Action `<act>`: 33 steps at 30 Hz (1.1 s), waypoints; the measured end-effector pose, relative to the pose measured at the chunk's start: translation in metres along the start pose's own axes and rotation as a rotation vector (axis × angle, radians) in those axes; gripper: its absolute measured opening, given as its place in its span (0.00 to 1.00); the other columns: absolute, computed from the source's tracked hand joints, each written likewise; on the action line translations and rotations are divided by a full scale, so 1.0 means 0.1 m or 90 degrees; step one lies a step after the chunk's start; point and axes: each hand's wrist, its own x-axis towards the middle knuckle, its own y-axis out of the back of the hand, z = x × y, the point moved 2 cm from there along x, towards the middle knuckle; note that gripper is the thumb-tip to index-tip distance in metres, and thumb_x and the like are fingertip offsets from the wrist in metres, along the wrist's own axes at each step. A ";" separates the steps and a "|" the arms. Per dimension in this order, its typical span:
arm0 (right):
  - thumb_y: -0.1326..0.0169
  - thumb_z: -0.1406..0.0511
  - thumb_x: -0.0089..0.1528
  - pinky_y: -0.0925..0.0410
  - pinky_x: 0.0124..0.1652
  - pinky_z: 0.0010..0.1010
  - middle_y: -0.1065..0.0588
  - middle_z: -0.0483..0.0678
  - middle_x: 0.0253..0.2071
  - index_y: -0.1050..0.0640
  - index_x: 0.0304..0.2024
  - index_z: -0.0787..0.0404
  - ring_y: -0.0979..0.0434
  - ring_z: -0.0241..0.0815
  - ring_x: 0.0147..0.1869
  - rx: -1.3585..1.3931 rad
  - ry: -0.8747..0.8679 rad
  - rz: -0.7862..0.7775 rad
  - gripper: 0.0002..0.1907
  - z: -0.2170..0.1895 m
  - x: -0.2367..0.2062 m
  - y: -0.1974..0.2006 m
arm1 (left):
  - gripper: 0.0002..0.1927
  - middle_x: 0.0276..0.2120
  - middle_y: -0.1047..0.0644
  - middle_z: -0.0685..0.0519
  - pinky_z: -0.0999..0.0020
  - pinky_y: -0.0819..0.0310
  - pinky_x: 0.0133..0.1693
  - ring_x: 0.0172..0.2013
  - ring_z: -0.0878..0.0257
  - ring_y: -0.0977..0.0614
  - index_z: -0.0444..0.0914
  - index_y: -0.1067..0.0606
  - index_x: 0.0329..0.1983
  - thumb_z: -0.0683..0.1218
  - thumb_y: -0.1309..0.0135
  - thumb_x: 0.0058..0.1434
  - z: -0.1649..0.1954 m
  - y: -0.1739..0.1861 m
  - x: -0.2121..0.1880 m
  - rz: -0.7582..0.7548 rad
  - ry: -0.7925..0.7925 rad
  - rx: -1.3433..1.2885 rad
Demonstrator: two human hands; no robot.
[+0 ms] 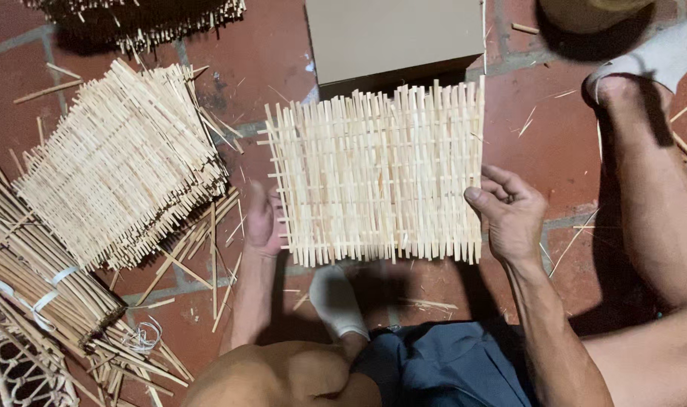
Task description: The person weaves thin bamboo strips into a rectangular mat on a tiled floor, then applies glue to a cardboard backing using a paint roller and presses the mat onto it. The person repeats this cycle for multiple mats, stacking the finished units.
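A square mat woven from pale bamboo strips (pixel 377 173) is held level above the red brick floor. My left hand (pixel 263 221) grips its left edge near the lower corner, with the fingers hidden beneath the mat. On the opposite side, my right hand (pixel 508 212) pinches the right edge between thumb and fingers. The strip ends stick out unevenly on all sides of the mat.
A stack of similar woven mats (pixel 121 162) lies to the left. Bundled bamboo strips (pixel 34 279) sit at the lower left, tied with white bands. A cardboard box (pixel 392 34) stands behind the mat. My legs and white-socked feet (pixel 336 301) frame the space; loose splinters litter the floor (pixel 555 120).
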 end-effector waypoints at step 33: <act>0.38 0.71 0.59 0.28 0.39 0.25 0.20 0.48 0.40 0.19 0.50 0.71 0.22 0.35 0.39 -0.146 0.199 -0.138 0.17 -0.88 1.23 -2.44 | 0.16 0.33 0.19 0.49 0.62 0.21 0.27 0.28 0.62 0.17 0.34 0.22 0.46 0.36 0.38 0.53 2.71 -1.08 0.02 0.570 -0.231 0.668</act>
